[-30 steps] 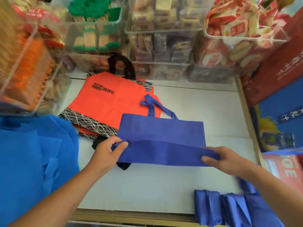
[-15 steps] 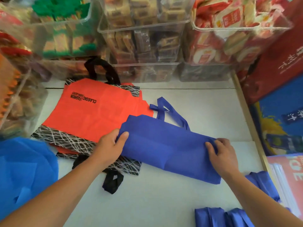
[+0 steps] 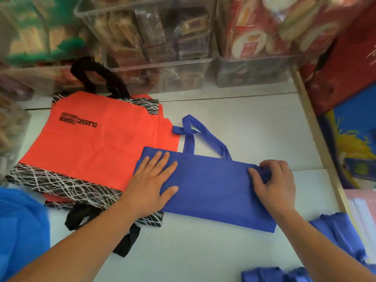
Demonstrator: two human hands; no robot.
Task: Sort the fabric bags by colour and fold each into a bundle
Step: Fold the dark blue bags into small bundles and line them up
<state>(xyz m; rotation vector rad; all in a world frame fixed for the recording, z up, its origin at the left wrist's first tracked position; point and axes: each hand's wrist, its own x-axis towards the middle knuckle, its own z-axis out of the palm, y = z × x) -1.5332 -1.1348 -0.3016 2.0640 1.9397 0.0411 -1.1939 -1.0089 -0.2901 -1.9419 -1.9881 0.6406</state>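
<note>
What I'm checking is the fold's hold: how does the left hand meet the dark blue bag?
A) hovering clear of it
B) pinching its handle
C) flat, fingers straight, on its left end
C: the left hand lies flat, fingers straight, on the left end of the dark blue bag.

White table [image 3: 244, 123] under my fingers [image 3: 162, 161], clear bins [image 3: 162, 74] of wrapped snacks [image 3: 154, 37] stacked beyond them, red box [image 3: 345, 68] and blue printed box [image 3: 354, 139] to their right
</note>
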